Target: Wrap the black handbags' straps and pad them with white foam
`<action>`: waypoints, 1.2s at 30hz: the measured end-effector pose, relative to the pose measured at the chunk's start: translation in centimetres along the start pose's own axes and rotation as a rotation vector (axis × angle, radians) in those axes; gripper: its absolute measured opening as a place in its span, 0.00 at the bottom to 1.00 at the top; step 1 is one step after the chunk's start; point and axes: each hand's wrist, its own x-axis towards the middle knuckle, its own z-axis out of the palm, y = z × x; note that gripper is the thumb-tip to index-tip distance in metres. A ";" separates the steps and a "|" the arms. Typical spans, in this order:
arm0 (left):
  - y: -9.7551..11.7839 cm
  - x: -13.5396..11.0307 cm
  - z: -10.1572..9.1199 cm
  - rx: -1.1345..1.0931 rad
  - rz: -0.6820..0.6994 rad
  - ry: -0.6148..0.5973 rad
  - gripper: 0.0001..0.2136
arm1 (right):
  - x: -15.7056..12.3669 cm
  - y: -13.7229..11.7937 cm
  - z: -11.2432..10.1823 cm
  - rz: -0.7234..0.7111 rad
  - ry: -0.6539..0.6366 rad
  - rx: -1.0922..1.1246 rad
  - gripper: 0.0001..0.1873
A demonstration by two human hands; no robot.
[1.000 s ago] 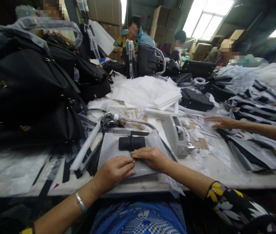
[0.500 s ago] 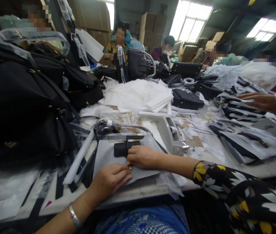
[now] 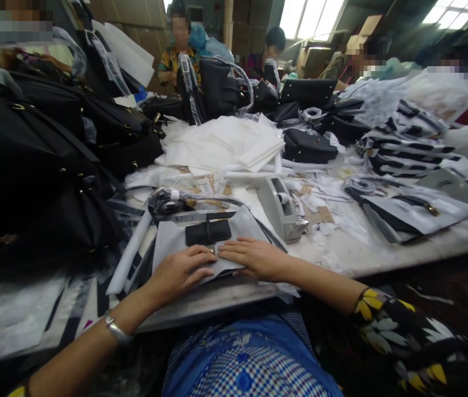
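A black handbag lies in front of me with a sheet of white tissue paper (image 3: 168, 238) over it. On the paper rests a small black leather piece with a band across its middle (image 3: 209, 232). Just below it, a small gold-coloured metal fitting (image 3: 211, 250) shows between my hands. My left hand (image 3: 182, 270) lies on the paper with its fingertips at the fitting. From the other side, my right hand (image 3: 256, 258) is stretched flat on the paper, its fingertips close to the fitting. Both hands have their fingers out. Most of the bag is hidden under the paper.
A grey tape dispenser (image 3: 277, 212) stands behind my right hand. Large black bags (image 3: 43, 182) are heaped at the left. White paper sheets (image 3: 221, 140) are stacked behind. Another paper-covered bag (image 3: 416, 212) lies at the right. Several people work across the table.
My right hand has gone from curled fingers at the fitting to lying flat on the paper. My left fingers have spread. The view has shifted, and another person's hand at the right is gone.
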 end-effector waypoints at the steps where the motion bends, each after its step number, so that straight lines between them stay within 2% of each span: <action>1: 0.4 0.2 -0.6 0.006 -0.007 -0.066 0.15 | 0.2 0.2 0.0 -0.005 -0.003 0.015 0.31; 4: 1.7 0.2 -0.9 0.148 0.014 -0.151 0.19 | 0.6 0.6 -0.2 -0.036 0.017 0.030 0.29; 7: 2.0 -0.9 1.3 0.350 0.066 -0.033 0.19 | 0.3 0.4 0.4 -0.053 0.083 -0.042 0.28; 10: 1.4 -2.3 4.0 0.507 0.146 0.118 0.22 | -0.3 -0.1 1.8 -0.042 0.190 -0.159 0.28; 12: 0.9 -3.0 5.0 0.567 0.187 0.165 0.24 | -0.6 -0.4 2.6 -0.042 0.259 -0.229 0.26; 16: 0.9 -3.4 5.4 0.660 0.199 0.181 0.26 | -0.7 -0.6 3.6 -0.053 0.343 -0.312 0.23; 20: 1.3 -3.2 5.7 0.754 0.177 0.186 0.28 | -0.6 -1.1 3.4 -0.026 0.338 -0.270 0.24; 23: 1.3 -3.1 5.9 0.806 0.183 0.236 0.29 | -0.7 -1.4 1.7 -0.065 0.297 -0.147 0.28; 26: 1.1 -3.1 6.1 0.876 0.201 0.273 0.29 | -0.9 -0.2 -1.8 -0.086 0.324 0.062 0.21; 28: 0.9 -3.1 6.1 0.930 0.216 0.302 0.30 | -1.0 2.0 -4.8 0.083 0.433 0.069 0.17; 30: 0.6 -3.2 6.1 0.967 0.238 0.326 0.30 | -0.9 5.3 -7.9 0.380 0.509 -0.071 0.16; 32: 0.0 -3.2 6.2 0.992 0.267 0.332 0.30 | -0.4 9.0 -10.4 0.621 0.491 -0.206 0.18; 33: -0.3 -3.2 6.2 1.002 0.285 0.335 0.30 | 0.0 10.7 -11.4 0.694 0.462 -0.240 0.19; 36: -1.3 -2.9 6.3 1.021 0.362 0.350 0.25 | 2.0 14.9 -12.6 0.782 0.360 -0.274 0.25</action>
